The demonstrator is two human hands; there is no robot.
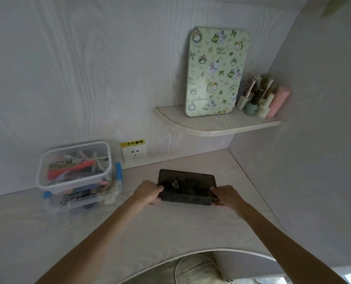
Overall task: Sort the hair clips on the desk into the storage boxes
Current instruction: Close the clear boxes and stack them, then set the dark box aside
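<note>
A dark, low rectangular storage box (187,198) sits on the pale desk (109,232) near the back. Dark hair clips (187,183) lie inside it, hard to tell apart. My left hand (149,192) grips the box's left end and my right hand (224,196) grips its right end. To the left, a clear lidded storage box (74,167) filled with colourful hair clips is stacked on a second clear box (82,198) with blue latches.
A wall socket (134,154) with a yellow warning label sits behind the boxes. A corner shelf (217,126) above carries a green patterned mirror (216,71) and several bottles (260,99). The side wall stands close on the right. A white cable (177,269) hangs below the desk's curved front edge.
</note>
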